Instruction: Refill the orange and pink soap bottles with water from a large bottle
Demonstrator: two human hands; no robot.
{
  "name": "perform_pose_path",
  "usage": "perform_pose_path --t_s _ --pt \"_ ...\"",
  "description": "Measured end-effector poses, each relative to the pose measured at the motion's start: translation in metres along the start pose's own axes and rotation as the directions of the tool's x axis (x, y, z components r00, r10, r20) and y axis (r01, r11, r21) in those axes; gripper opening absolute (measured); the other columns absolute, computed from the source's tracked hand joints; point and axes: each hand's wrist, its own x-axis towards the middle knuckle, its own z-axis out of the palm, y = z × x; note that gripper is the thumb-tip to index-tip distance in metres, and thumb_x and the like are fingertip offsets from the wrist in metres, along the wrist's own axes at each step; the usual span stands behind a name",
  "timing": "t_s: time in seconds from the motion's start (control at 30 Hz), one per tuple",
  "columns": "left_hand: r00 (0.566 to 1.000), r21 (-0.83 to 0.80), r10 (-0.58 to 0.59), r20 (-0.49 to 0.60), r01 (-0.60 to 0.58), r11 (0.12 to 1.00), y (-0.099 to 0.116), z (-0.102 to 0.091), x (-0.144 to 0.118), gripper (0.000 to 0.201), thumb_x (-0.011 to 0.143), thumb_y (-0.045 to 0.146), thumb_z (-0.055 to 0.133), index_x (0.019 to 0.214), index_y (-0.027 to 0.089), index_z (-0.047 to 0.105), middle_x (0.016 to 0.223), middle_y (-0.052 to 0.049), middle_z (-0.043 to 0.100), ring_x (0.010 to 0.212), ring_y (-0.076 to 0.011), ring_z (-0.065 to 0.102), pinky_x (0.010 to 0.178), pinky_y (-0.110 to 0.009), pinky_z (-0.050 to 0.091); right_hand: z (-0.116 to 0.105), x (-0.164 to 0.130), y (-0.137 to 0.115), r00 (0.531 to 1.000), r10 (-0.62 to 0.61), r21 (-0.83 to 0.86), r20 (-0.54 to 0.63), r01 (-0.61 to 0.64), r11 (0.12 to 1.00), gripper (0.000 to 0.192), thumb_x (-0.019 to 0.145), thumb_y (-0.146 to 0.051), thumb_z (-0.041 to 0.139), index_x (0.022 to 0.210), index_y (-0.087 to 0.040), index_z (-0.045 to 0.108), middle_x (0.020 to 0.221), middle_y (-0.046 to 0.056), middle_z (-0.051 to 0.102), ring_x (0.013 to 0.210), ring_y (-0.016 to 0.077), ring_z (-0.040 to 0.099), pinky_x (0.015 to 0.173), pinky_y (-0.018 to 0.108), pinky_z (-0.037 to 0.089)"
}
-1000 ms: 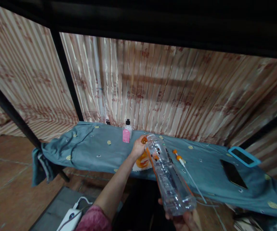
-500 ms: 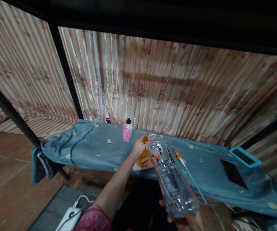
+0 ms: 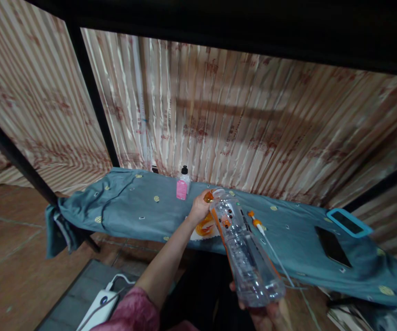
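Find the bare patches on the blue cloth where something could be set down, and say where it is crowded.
Free: the blue cloth left of the pink bottle, and the stretch between the orange-tipped cable and the black phone. Crowded: around the left hand and clear bottle.

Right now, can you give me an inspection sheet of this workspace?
Surface: low table under a blue-grey patterned cloth.
Job's things: clear plastic bottle, uncapped, tilted away from the camera; orange cap at its mouth.
Clutter: small bottle with pink label; orange-printed item under the left hand; dark phone; blue-cased device.
Hands: left hand pinches the cap; right hand grips the bottle's base.
Cables: white cable with orange plug on the cloth; white charger on the floor.
Surroundings: striped curtain, black frame, brown tiled floor.
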Motion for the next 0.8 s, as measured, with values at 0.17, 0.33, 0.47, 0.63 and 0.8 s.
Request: perform_pose_path --t_s 0.17,0.33,0.47,0.63,0.8 --pt "1.000 0.005 0.002 0.007 -0.002 1.000 0.0000 -0.0009 -0.0009 0.028 0.080 0.036 0.075 0.103 0.020 0.074 0.094 -0.002 0.080 0.089 -0.0205 0.073 0.081 -0.027 0.056 -0.0008 0.0000 0.0007 1.000 0.001 -0.020 0.011 0.000 1.000 0.071 0.052 -0.058 0.094 0.109 -0.028 0.063 0.095 0.009 0.082 0.072 0.0237 0.078 0.052 0.024 0.053" --pt "1.000 0.007 -0.007 0.011 0.007 1.000 0.0029 -0.0014 -0.0017 0.030 0.080 0.037 0.074 0.105 0.020 0.073 0.096 -0.002 0.080 0.089 -0.0207 0.073 0.082 -0.028 0.056 0.0008 -0.0011 -0.0008 1.000 -0.014 -0.015 0.015 0.014 1.000 0.073 0.052 -0.058 0.094 0.112 -0.030 0.063 0.099 0.007 0.082 0.073 0.0249 0.078 0.051 0.024 0.053" --pt "1.000 -0.004 -0.019 0.010 0.019 1.000 0.0033 -0.0014 -0.0016 0.030 0.080 0.036 0.075 0.105 0.020 0.074 0.094 -0.003 0.080 0.090 -0.0209 0.073 0.082 -0.028 0.056 0.0016 -0.0002 -0.0026 1.000 -0.010 -0.003 0.024 0.010 1.000 0.075 0.052 -0.058 0.095 0.114 -0.029 0.064 0.100 0.006 0.081 0.074 0.0254 0.078 0.050 0.025 0.054" --pt "1.000 -0.017 -0.012 -0.004 0.012 1.000 0.0034 -0.0013 -0.0024 0.031 0.078 0.036 0.077 0.104 0.020 0.074 0.092 -0.002 0.080 0.087 -0.0207 0.073 0.081 -0.028 0.056 -0.0011 0.0018 -0.0037 0.997 -0.014 -0.054 0.076 0.018 0.998 0.069 0.055 -0.058 0.093 0.111 -0.030 0.063 0.106 0.007 0.080 0.074 0.0253 0.077 0.049 0.025 0.052" --pt "1.000 -0.012 -0.021 -0.009 0.021 1.000 0.0046 -0.0005 -0.0029 0.030 0.077 0.035 0.077 0.103 0.020 0.074 0.090 -0.002 0.080 0.086 -0.0205 0.073 0.080 -0.027 0.056 -0.0020 0.0003 -0.0047 1.000 0.004 -0.010 0.026 -0.003 1.000 0.070 0.053 -0.055 0.095 0.111 -0.030 0.064 0.100 0.006 0.082 0.075 0.0258 0.078 0.050 0.024 0.053"
